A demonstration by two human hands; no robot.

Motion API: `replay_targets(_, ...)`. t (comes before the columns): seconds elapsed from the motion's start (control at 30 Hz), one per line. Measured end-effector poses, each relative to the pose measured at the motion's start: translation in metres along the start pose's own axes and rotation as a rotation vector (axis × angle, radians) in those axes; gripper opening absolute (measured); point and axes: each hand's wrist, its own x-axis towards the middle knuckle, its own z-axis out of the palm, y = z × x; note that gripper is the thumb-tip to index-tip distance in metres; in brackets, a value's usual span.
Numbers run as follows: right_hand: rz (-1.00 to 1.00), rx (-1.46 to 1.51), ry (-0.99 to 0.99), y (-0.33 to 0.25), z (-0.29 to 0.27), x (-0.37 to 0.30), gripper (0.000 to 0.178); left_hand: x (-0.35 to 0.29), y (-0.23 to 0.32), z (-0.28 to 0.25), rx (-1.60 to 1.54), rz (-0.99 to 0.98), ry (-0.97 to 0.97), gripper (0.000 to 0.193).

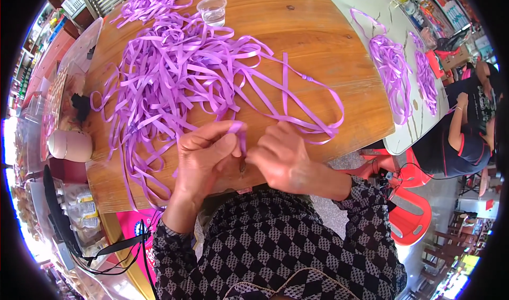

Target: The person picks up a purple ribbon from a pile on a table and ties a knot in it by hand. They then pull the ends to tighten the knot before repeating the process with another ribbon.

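Left hand (204, 154) and right hand (278, 154) meet at the near edge of the wooden worktop (318, 40), both pinched tight on one strand of purple ribbon (239, 133), thumbs and fingertips closed around it between them. From that pinch a long loop (318, 106) swings out to the right and back. Just beyond the hands sprawls the big loose tangle of ribbon (169, 77), looking largely unsorted. A clear plastic cup (213, 10) stands at the far side. On the pale table (371, 8) to the right lie two neater bundles (395, 69), so I judge some is done, most remains.
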Motion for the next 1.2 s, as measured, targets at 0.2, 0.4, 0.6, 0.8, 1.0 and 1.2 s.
replay_targets(0.2,0.086,0.104,0.109,-0.002,-0.007,0.017,0.02,-0.012,0.003,-0.002,0.346,-0.06,-0.106,0.013)
replay_targets(0.4,0.289,0.467,0.149,-0.007,-0.001,0.015,0.015,-0.012,0.006,0.0,0.285,-0.137,-0.208,0.013)
replay_targets(0.6,0.524,0.708,0.256,-0.019,0.013,0.009,0.01,-0.008,-0.016,-0.007,0.545,0.425,-0.11,0.011)
replay_targets(0.8,0.798,1.06,0.199,-0.025,0.008,0.011,0.011,-0.015,-0.01,0.003,0.766,0.579,0.004,0.01)
replay_targets(1.0,0.973,1.427,0.062,-0.009,0.006,0.01,0.016,-0.016,-0.012,0.005,0.856,0.693,0.075,0.014)
replay_targets(1.2,1.017,1.465,-0.069,-0.009,0.001,0.011,0.017,-0.013,-0.014,0.002,0.852,0.893,0.061,0.013)
